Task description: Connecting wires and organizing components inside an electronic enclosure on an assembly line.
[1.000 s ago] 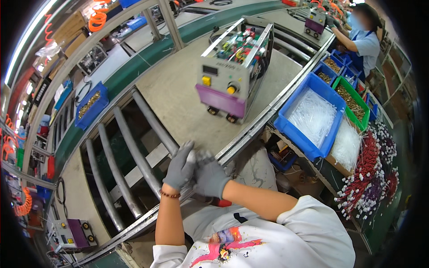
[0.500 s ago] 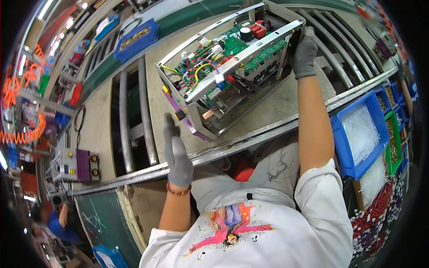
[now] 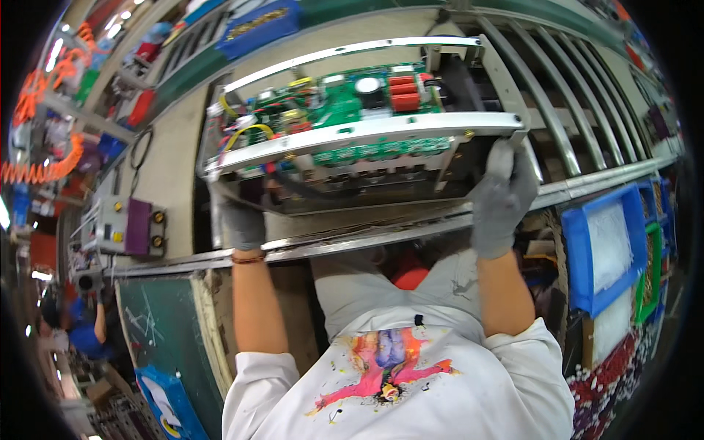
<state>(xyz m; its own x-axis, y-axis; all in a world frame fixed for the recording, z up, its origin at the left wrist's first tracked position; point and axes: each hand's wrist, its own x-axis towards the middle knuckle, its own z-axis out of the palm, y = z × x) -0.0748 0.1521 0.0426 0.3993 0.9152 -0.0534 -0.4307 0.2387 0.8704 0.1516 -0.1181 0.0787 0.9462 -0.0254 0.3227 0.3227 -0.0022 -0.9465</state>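
Observation:
An open machine chassis (image 3: 381, 130) with pale metal rails lies lengthwise in front of me on the roller conveyor. Inside it are a green circuit board (image 3: 341, 99), red block components (image 3: 403, 93), a round black-and-white capacitor (image 3: 368, 86) and bundled coloured wires. My left hand (image 3: 243, 222), in a grey glove, grips the chassis at its left end; its fingers are largely hidden there. My right hand (image 3: 502, 198), gloved too, holds the near right corner, thumb up against the end of the front rail.
Metal rollers (image 3: 568, 103) run off to the right. Blue bins (image 3: 605, 246) and a green bin (image 3: 649, 275) stand by my right arm. A finished-looking purple-ended unit (image 3: 132, 227) sits at the left, with a co-worker (image 3: 88, 326) beyond it. A blue parts bin (image 3: 260, 29) is at the back.
The chassis has turned from a slant to nearly square with the conveyor edge and come nearer. My left hand has gone from free beside it onto its left end; my right hand has moved nearer.

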